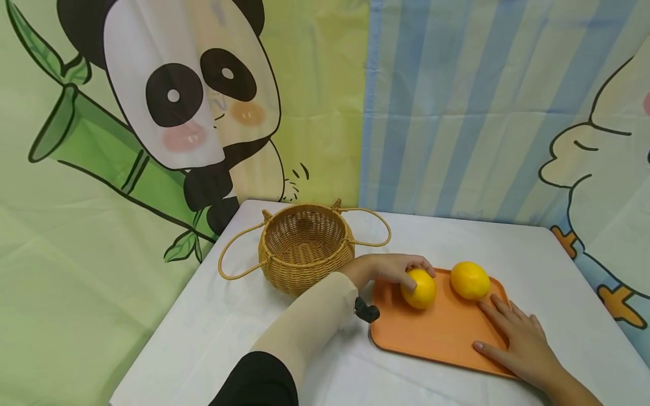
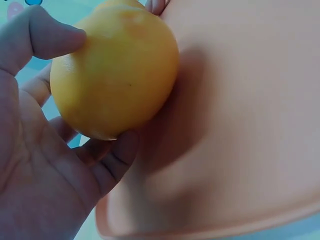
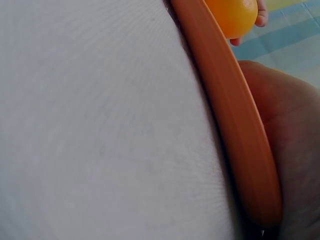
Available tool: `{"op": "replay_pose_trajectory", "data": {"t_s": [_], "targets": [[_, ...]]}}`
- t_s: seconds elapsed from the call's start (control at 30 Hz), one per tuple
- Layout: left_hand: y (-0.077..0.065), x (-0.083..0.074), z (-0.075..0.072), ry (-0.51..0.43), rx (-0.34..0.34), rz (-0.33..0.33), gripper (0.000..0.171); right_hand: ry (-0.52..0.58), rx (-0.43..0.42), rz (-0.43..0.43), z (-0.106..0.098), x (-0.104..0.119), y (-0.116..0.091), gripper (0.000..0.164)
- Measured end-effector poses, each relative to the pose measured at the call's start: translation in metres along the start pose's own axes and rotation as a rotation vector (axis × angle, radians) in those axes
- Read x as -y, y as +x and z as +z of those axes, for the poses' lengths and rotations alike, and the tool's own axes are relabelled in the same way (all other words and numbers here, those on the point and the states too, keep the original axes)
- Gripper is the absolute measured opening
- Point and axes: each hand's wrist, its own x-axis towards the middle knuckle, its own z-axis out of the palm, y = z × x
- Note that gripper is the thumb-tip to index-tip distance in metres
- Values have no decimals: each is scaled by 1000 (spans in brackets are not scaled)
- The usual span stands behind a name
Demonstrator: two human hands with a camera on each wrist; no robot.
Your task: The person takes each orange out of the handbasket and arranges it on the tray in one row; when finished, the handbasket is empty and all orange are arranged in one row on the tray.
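My left hand [image 1: 392, 267] grips a yellow lemon [image 1: 420, 290] over the left part of an orange tray [image 1: 431, 338]. In the left wrist view, thumb and fingers curl round that lemon [image 2: 117, 75], and its shadow falls on the tray beside it. A second lemon [image 1: 470, 280] lies at the tray's back right. My right hand [image 1: 525, 341] rests on the tray's right edge with its fingers spread, fingertips near the second lemon. The right wrist view shows only part of the right hand [image 3: 295, 145] against the tray's rim [image 3: 232, 115].
A round wicker basket [image 1: 281, 276] with two looped handles stands left of the tray, behind my left forearm. Both stand on a table with a white cloth [image 1: 203, 338]. Cartoon-printed curtains [image 1: 325, 113] hang behind the table.
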Motion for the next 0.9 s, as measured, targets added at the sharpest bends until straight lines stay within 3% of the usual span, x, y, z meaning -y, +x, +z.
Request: {"op": "replay_pose_trajectory", "data": {"t_s": [0.43, 0.73, 0.9], "targets": [[-2, 6, 6, 65, -103, -27, 57, -2, 2, 2, 1, -1, 0, 105], [-2, 13, 10, 72, -180, 58, 68, -7, -1, 6, -2, 3, -1, 104], [-5, 18, 12, 126, -256, 107, 70, 18, 2, 2, -5, 6, -3, 102]]}}
